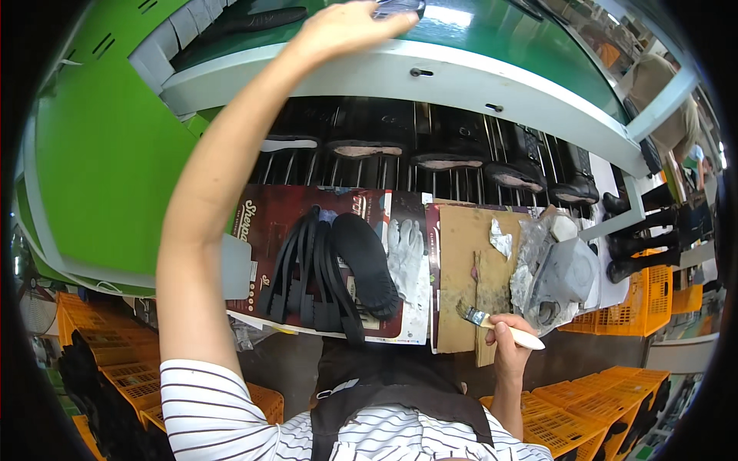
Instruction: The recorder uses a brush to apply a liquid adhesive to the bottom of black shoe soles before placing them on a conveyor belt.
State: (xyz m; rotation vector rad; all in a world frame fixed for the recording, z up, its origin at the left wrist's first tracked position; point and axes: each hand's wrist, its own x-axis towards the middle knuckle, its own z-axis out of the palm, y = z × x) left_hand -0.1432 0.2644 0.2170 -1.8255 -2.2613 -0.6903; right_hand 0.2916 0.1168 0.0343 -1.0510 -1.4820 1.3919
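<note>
Now, right hand (509,343): wrapped round the handle of a brush (477,316), thumb on top.
Brush: long axis slants; bristles up-left over the brown cardboard (460,253), white handle end poking out down-right.
Left hand (346,29): stretched far forward over the green belt (503,38), partly open, at a dark glossy item (396,8) (cut off by the upper edge); whether it grips, I cannot tell.
Black soles (365,265): left of the brush, on the printed sheet (277,207); the broad sole runs away from the body, near end leaning right.
Nearer of the 2 hands to the soles: the right.
Deciding relation: probably bristles to soles, since they point leftward; the grey container (573,269) lies right, farther from the body.
</note>
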